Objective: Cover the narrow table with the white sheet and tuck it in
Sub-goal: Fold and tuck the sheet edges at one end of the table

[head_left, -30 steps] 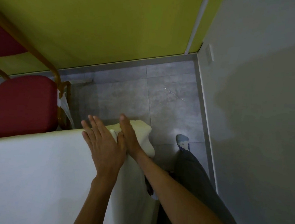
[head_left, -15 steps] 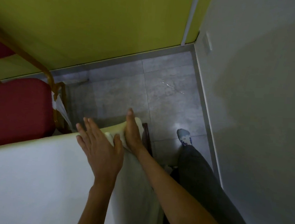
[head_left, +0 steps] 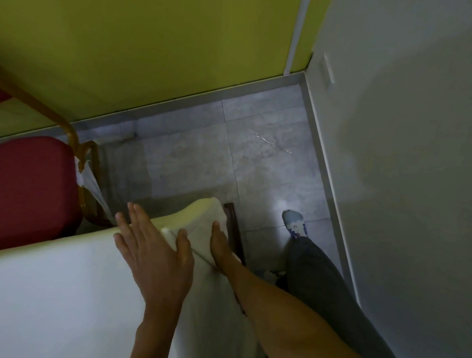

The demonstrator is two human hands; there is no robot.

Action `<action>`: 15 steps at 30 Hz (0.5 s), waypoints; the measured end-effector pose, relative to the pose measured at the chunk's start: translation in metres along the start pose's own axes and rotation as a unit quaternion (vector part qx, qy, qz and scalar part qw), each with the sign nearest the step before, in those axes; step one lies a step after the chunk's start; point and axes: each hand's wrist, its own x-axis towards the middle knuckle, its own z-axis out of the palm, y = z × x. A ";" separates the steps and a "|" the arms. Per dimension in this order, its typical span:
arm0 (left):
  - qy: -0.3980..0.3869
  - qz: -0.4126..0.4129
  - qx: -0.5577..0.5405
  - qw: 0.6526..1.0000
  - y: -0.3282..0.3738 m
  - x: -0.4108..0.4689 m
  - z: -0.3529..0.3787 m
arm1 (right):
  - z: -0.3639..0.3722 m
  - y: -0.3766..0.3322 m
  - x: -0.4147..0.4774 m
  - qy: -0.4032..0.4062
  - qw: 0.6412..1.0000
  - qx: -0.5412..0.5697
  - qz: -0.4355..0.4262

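Left hand [head_left: 152, 254] flat, released, on white sheet [head_left: 50, 299]; right hand [head_left: 221, 248] on sheet's corner, grip unclear.

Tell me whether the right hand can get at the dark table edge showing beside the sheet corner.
Probably yes. The right hand lies flat on the white sheet at the corner, right beside the exposed dark table edge. Nothing stands between them; the left hand rests farther in on the top.
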 end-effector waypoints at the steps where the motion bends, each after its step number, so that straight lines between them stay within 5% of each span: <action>1: 0.000 0.000 -0.001 1.000 0.000 0.000 0.000 | -0.003 -0.006 -0.001 0.018 0.999 -0.034 0.009; 4: 0.005 0.001 -0.009 1.000 0.001 -0.002 0.000 | -0.007 -0.067 -0.015 0.075 0.991 -0.068 -0.088; 6: 0.009 -0.003 -0.011 1.000 0.002 -0.002 0.001 | 0.000 -0.131 -0.051 -0.020 0.973 -0.136 -0.186; 8: 0.008 -0.009 -0.005 1.000 0.001 -0.003 0.001 | 0.009 -0.178 -0.099 -0.192 0.917 -0.274 -0.216; 10: 0.007 -0.005 -0.004 1.000 0.001 -0.005 0.000 | 0.013 -0.198 -0.125 -0.271 0.840 -0.429 -0.192; 13: 0.005 -0.010 0.004 1.000 0.001 -0.005 0.000 | 0.019 -0.203 -0.129 -0.268 0.826 -0.493 -0.061; 15: -0.002 -0.014 0.001 1.000 0.001 -0.005 0.001 | 0.021 -0.184 -0.096 -0.276 0.785 -0.554 -0.022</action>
